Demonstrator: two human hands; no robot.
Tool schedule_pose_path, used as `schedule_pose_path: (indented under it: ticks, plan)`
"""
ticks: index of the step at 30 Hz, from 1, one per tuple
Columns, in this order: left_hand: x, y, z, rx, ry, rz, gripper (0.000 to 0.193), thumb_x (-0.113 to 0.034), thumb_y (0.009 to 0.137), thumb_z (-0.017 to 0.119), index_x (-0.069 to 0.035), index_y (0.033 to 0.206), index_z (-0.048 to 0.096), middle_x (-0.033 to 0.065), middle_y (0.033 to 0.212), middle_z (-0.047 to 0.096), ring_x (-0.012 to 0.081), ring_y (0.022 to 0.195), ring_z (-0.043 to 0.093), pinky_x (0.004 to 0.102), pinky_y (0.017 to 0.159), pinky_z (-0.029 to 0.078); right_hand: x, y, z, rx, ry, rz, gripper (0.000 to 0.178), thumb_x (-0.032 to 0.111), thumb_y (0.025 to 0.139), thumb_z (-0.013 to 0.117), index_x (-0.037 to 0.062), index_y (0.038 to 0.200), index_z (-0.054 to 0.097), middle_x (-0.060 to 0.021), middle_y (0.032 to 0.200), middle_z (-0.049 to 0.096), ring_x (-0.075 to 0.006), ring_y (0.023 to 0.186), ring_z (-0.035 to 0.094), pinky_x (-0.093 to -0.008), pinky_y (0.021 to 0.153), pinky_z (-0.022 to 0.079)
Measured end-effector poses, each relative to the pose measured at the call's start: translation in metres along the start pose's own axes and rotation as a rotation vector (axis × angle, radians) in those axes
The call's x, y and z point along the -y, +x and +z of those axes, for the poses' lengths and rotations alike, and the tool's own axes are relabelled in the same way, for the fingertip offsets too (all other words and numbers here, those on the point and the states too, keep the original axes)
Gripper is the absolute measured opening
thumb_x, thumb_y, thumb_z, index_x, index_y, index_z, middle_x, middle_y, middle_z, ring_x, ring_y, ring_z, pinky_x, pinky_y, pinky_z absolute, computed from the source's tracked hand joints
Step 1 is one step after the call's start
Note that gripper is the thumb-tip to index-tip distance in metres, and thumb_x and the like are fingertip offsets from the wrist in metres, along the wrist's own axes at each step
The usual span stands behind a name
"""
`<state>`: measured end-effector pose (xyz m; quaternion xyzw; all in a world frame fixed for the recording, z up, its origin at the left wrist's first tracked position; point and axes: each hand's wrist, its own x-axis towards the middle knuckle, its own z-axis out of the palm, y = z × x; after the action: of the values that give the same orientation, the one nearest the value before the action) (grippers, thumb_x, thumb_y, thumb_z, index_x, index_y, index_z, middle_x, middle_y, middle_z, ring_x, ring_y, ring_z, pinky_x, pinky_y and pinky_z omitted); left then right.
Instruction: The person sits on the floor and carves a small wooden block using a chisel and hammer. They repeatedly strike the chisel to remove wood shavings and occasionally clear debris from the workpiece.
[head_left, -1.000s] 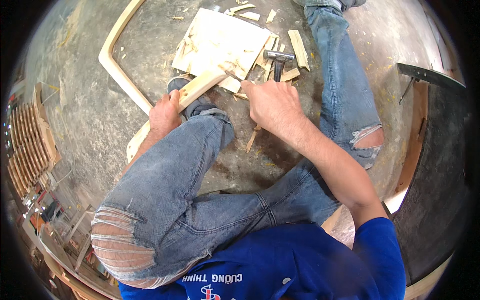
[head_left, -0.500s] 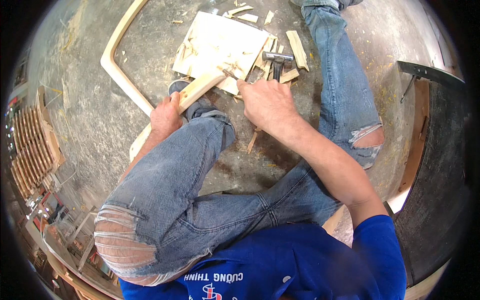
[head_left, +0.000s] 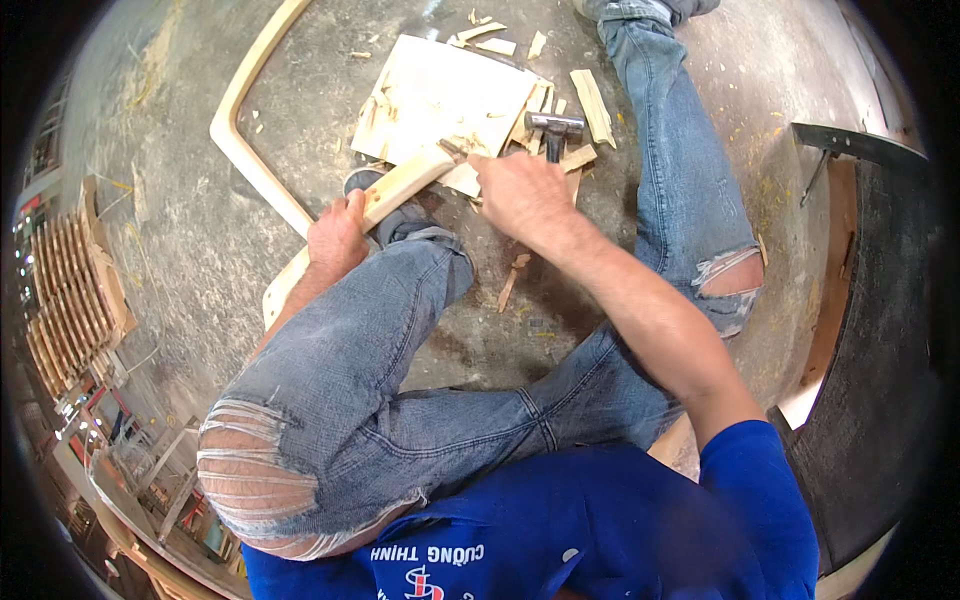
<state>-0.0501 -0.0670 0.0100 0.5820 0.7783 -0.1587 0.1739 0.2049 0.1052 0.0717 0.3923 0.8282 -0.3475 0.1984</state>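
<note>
Clasping a wooden bar [head_left: 408, 184], the left hand [head_left: 338, 236] has closed fingers [head_left: 354, 204]; the right hand's [head_left: 524, 197] curl around a tool [head_left: 453, 148] by the bar's end.

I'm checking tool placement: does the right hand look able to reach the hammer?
Probably yes: the hammer lies near the right hand, nothing visibly between, though this hand holds a chisel-like tool.

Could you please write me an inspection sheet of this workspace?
Surface: stained grey concrete floor.
Job's things: pale wooden bar, its far end overlapping a pale board in view; narrow tool at that end.
Clutter: wood offcuts around the board; hammer among them.
Hands: left hand grips the bar; right hand holds the tool.
Cables: nothing seen near the hands.
Surroundings: slatted wooden pieces at left; dark panel at right.
</note>
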Motion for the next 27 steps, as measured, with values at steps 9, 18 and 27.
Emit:
schedule_pose_path:
  ticks: [9, 18, 27]
  plan:
    - [-0.002, -0.006, -0.007, 0.053, -0.009, -0.009, 0.051, 0.003, 0.079, 0.073, -0.011, 0.122, 0.050, 0.0175, 0.107, 0.066, 0.0389, 0.102, 0.071, 0.0528, 0.078, 0.060, -0.010, -0.049, -0.013, -0.142, -0.142, -0.079, 0.027, 0.010, 0.091, 0.063, 0.0029, 0.116, 0.071, -0.0185, 0.083, 0.075, -0.0352, 0.087, 0.078, -0.0503, 0.074, 0.062]
    - [-0.002, -0.008, -0.005, 0.038, -0.005, -0.007, 0.052, 0.003, 0.078, 0.075, -0.011, 0.121, 0.050, 0.0179, 0.106, 0.066, 0.0394, 0.102, 0.071, 0.0519, 0.079, 0.061, -0.007, -0.033, -0.008, -0.100, -0.089, -0.100, 0.023, 0.005, 0.090, 0.063, -0.0026, 0.112, 0.070, -0.0209, 0.087, 0.075, -0.0352, 0.086, 0.078, -0.0491, 0.075, 0.063]
    - [-0.002, -0.006, -0.004, 0.044, 0.001, -0.028, 0.047, 0.002, 0.079, 0.073, -0.011, 0.117, 0.049, 0.0171, 0.107, 0.066, 0.0395, 0.103, 0.071, 0.0531, 0.080, 0.060, 0.001, -0.021, -0.001, -0.111, -0.075, -0.119, 0.026, 0.006, 0.093, 0.062, -0.0033, 0.115, 0.071, -0.0222, 0.093, 0.077, -0.0365, 0.095, 0.078, -0.0487, 0.081, 0.063]
